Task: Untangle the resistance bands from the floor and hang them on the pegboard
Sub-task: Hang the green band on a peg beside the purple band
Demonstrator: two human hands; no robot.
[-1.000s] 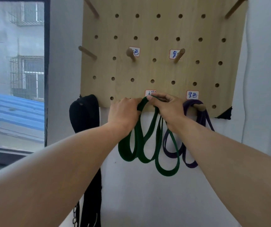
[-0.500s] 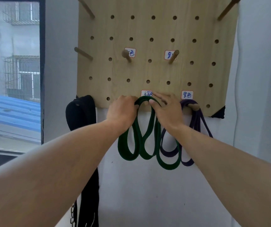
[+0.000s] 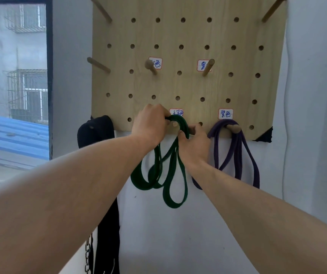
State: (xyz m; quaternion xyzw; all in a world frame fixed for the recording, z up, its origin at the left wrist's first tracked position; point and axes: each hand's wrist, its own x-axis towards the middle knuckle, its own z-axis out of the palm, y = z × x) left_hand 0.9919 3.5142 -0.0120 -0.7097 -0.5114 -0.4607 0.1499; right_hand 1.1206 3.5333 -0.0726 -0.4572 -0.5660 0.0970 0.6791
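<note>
1. Since the earlier frame, we had worked the green band (image 3: 175, 155) over its peg (image 3: 175, 124) at the pegboard (image 3: 188, 36) bottom edge.
2. Our left hand (image 3: 150, 123) gripped the band's top; our right hand (image 3: 195, 141) pinched its strands.
3. Its loops hung straight down between both hands, equally near.

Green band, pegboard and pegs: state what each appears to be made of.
Green band: looks like matte rubber or latex; flat strip that droops in limp loops, no shine. Pegboard: pale wood or wood-look laminate; grain lines run across it between drilled holes. Pegs: likely plain wooden dowels; same tan tone, round ends, unpainted.
</note>
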